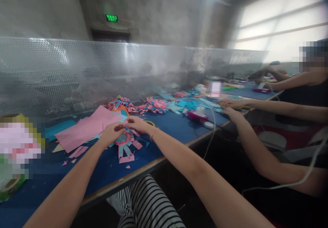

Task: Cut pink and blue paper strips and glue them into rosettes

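Note:
A pink and light-blue paper rosette [124, 150], round with strips hanging from its lower side, lies on the blue tabletop before me. At its upper edge, my left hand [114, 132] has thumb and fingers pinched together. From the other side my right hand [139, 123] pinches the same edge, close to the left fingertips; the exact spot they grip is partly hidden. Large pink paper sheets [85, 129] lie beyond my left hand. Pink paper scraps [78, 151] are scattered around the rosette. Behind my right wrist shows part of a yellow loop [150, 122].
Pink and blue paper rosettes [156, 105] are heaped at the back, along a perforated metal screen [77, 70]. A purple box [197, 116] and white cable [213, 118] are right. A co-worker's hands [234, 113] work farther right. A green tape roll [11, 188] sits at left.

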{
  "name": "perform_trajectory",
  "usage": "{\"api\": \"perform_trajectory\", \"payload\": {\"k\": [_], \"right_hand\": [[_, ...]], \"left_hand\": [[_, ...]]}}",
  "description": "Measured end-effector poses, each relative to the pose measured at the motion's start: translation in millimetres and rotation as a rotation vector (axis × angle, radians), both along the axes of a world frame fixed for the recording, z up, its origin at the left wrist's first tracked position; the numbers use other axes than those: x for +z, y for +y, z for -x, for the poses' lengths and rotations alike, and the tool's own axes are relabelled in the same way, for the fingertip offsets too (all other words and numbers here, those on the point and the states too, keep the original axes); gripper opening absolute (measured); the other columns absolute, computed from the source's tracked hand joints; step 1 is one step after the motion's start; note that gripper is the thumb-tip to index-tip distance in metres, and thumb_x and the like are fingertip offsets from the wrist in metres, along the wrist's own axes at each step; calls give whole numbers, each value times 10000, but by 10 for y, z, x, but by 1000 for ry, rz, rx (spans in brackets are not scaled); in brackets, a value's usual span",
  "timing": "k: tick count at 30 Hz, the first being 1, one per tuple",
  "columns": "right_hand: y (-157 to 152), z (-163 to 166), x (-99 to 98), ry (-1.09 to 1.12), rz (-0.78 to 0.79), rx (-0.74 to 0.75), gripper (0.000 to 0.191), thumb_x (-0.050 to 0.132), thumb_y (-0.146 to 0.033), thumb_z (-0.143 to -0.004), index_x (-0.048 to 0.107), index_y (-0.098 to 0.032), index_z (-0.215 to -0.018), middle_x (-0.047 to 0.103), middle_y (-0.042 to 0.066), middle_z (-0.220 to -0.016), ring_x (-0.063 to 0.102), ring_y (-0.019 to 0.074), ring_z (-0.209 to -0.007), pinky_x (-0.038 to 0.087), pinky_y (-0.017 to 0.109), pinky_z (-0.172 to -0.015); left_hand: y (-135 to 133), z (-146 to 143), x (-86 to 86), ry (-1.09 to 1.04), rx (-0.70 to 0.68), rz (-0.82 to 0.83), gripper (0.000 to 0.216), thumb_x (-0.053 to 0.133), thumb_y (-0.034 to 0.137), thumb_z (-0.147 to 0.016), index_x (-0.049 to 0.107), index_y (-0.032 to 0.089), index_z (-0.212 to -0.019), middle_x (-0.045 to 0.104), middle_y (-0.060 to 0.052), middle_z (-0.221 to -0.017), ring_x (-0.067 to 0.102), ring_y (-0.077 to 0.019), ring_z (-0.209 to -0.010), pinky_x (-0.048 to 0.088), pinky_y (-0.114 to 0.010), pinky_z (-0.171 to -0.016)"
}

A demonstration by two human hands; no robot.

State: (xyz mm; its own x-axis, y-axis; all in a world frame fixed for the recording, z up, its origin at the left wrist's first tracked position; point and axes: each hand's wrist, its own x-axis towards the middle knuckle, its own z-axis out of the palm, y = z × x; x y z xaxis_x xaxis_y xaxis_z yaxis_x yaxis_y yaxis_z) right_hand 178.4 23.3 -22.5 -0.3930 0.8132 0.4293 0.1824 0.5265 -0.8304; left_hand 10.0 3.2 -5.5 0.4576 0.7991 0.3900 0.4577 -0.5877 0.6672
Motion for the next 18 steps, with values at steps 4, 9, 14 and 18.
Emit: {"api": "perform_trajectory", "payload": {"k": [4, 9, 14, 18], "right_hand": [[32, -2, -20, -51, -6, -7, 247, 578, -356, -682, 508, -135, -766, 514, -17, -687, 479, 75, -618, 389, 196, -582], [1, -14, 12, -74, -6, -45, 209, 566, -318, -683, 529, -124, -749, 516, -19, -663, 465, 69, -593, 379, 198, -580], [-42, -19, 43, -125, -33, -67, 228, 565, -335, -677, 549, -115, -734, 514, -21, -648, 447, 69, -598, 360, 198, -580], [-55, -12, 62, -154, -25, -91, 217, 571, -322, -667, 553, -111, -716, 514, -25, -640, 445, 69, -600, 352, 199, -582]], "left_hand": [[7, 6, -4, 20, 8, 6, 290, 537, 383, -646, 612, 155, -810, 677, -47, -808, 613, -182, -743, 471, -281, -696], [12, 15, 0, 54, 35, -46, 281, 520, 395, -662, 627, 159, -769, 676, -34, -772, 601, -172, -716, 458, -263, -681], [17, 31, 11, 150, 56, -123, 291, 466, 398, -713, 641, 167, -740, 671, -34, -770, 589, -168, -729, 442, -257, -698], [19, 29, 15, 183, 53, -153, 276, 460, 386, -715, 631, 170, -720, 661, -31, -744, 583, -163, -713, 439, -259, -701]]}}
